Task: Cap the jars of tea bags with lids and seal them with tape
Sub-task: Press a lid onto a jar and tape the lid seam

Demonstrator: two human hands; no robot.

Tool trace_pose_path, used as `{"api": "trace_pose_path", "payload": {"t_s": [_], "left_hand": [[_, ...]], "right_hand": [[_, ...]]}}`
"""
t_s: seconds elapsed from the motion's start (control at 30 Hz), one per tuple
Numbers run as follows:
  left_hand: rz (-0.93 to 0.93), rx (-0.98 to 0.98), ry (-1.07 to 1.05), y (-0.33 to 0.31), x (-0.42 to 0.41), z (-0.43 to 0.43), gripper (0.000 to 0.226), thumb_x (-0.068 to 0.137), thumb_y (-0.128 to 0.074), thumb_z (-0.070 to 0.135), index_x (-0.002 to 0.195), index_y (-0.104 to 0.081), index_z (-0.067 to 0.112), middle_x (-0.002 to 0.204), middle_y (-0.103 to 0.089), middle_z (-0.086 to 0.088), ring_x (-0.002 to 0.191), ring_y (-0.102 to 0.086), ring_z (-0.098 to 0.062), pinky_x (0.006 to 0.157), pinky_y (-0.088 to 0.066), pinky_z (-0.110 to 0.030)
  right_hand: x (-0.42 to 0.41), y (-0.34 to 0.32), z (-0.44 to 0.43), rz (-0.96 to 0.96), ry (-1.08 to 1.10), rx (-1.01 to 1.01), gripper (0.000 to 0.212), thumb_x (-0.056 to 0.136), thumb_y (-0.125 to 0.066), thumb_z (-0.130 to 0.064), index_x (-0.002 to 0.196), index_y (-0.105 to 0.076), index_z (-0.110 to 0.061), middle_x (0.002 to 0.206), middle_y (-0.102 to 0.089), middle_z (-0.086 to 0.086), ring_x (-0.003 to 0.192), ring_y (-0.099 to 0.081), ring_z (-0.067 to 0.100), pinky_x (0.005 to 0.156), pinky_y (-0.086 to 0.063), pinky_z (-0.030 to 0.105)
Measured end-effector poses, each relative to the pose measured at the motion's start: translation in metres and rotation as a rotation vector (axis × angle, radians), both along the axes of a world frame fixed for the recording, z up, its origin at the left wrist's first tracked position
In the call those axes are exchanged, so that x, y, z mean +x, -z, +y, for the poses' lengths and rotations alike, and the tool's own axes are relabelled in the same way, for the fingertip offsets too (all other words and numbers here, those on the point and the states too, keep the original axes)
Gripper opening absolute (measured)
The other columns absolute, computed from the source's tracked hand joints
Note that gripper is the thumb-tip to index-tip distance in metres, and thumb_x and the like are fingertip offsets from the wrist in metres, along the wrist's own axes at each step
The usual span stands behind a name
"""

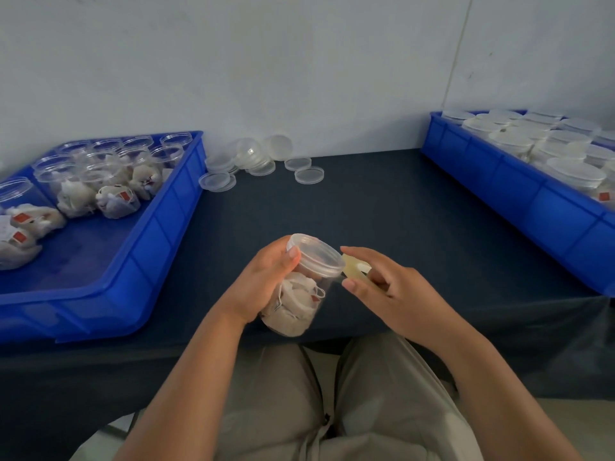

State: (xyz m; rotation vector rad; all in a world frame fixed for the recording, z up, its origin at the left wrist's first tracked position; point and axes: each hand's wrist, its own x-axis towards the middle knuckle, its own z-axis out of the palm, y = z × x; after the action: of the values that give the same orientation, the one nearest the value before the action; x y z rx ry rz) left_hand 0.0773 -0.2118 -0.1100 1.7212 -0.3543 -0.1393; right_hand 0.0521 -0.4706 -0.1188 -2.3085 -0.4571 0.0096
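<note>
Gripped by the left hand (pixel 266 277), a capped jar (pixel 299 304) is held near centre, tape (pixel 354 269) pinched beside its lid (pixel 316 256) by the right hand (pixel 392 291), while open jars (pixel 100 168) in the left tray (pixel 159 247) remain uncapped.

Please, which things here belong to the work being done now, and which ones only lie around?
In use: jar of tea bags, gripped by the left hand; its lid; tape roll, held in the right hand.
Lying about: loose lids near the wall; left blue tray with open jars; right blue tray with capped jars.
</note>
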Motion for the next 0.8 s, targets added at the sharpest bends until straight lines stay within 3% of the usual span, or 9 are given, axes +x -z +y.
{"api": "trace_pose_path", "payload": {"t_s": [0.13, 0.3, 0.4, 0.47, 0.57, 0.67, 0.73, 0.8], "left_hand": [[0.012, -0.082, -0.011, 0.007, 0.000, 0.006, 0.050, 0.096, -0.055, 0.076, 0.126, -0.072, 0.041, 0.125, -0.075, -0.005, 0.115, -0.073, -0.025, 0.090, -0.059, -0.028], [0.138, -0.140, 0.066, 0.010, 0.001, -0.001, 0.062, 0.091, -0.057, 0.082, 0.128, -0.076, 0.036, 0.129, -0.075, -0.005, 0.119, -0.072, -0.021, 0.093, -0.058, -0.029], [0.269, -0.181, 0.053, 0.016, 0.004, -0.011, 0.083, 0.079, -0.060, 0.092, 0.130, -0.076, 0.028, 0.135, -0.072, -0.012, 0.129, -0.067, -0.029, 0.108, -0.054, -0.044], [0.269, -0.176, 0.039, 0.018, 0.005, -0.012, 0.083, 0.077, -0.058, 0.095, 0.128, -0.077, 0.032, 0.133, -0.074, -0.007, 0.127, -0.069, -0.025, 0.104, -0.055, -0.039], [0.186, -0.098, -0.053, 0.013, 0.001, -0.012, 0.060, 0.082, -0.056, 0.087, 0.114, -0.081, 0.042, 0.118, -0.080, 0.007, 0.115, -0.074, -0.016, 0.086, -0.059, -0.020], [-0.139, 0.004, -0.243, 0.015, -0.001, -0.010, 0.046, 0.095, -0.052, 0.060, 0.129, -0.072, 0.036, 0.122, -0.074, 0.020, 0.117, -0.070, -0.005, 0.092, -0.055, -0.015], [-0.264, 0.083, -0.317, 0.007, -0.008, -0.008, 0.039, 0.099, -0.057, 0.060, 0.132, -0.065, 0.039, 0.121, -0.070, 0.032, 0.115, -0.066, 0.008, 0.088, -0.050, -0.006], [-0.273, 0.182, -0.337, 0.001, -0.019, -0.013, 0.045, 0.099, -0.050, 0.069, 0.135, -0.062, 0.046, 0.121, -0.065, 0.042, 0.117, -0.062, 0.015, 0.087, -0.048, -0.003]], "right_hand": [[0.002, -0.001, -0.003, 0.015, -0.022, -0.002, 0.059, 0.082, -0.035, -0.094, 0.138, -0.025, -0.082, 0.089, -0.069, -0.006, 0.083, -0.068, 0.011, 0.068, -0.059, 0.027], [0.000, -0.002, -0.001, 0.005, -0.043, 0.009, 0.055, 0.090, -0.038, -0.087, 0.143, -0.032, -0.075, 0.102, -0.072, -0.018, 0.086, -0.070, 0.011, 0.073, -0.061, 0.035], [-0.006, -0.007, 0.003, -0.030, -0.033, 0.073, 0.052, 0.094, -0.044, -0.080, 0.145, -0.041, -0.069, 0.124, -0.061, -0.043, 0.096, -0.066, -0.007, 0.074, -0.049, 0.015], [-0.010, -0.008, 0.007, -0.022, -0.004, 0.113, 0.057, 0.091, -0.045, -0.081, 0.146, -0.046, -0.064, 0.123, -0.055, -0.050, 0.086, -0.065, -0.007, 0.071, -0.046, 0.010], [-0.014, -0.009, 0.012, -0.014, 0.035, 0.163, 0.062, 0.089, -0.047, -0.083, 0.146, -0.050, -0.057, 0.123, -0.058, -0.047, 0.095, -0.064, -0.010, 0.075, -0.047, 0.010], [-0.016, -0.010, 0.014, -0.003, 0.081, 0.157, 0.057, 0.091, -0.054, -0.078, 0.144, -0.050, -0.058, 0.125, -0.061, -0.041, 0.108, -0.062, -0.010, 0.083, -0.050, 0.015], [-0.017, -0.011, 0.014, -0.013, 0.117, 0.124, 0.056, 0.091, -0.052, -0.079, 0.143, -0.049, -0.059, 0.118, -0.061, -0.043, 0.103, -0.062, -0.011, 0.075, -0.051, 0.014], [-0.019, -0.013, 0.015, -0.033, 0.156, 0.089, 0.058, 0.089, -0.047, -0.083, 0.141, -0.049, -0.059, 0.108, -0.058, -0.049, 0.096, -0.060, -0.017, 0.066, -0.047, 0.009]]}}
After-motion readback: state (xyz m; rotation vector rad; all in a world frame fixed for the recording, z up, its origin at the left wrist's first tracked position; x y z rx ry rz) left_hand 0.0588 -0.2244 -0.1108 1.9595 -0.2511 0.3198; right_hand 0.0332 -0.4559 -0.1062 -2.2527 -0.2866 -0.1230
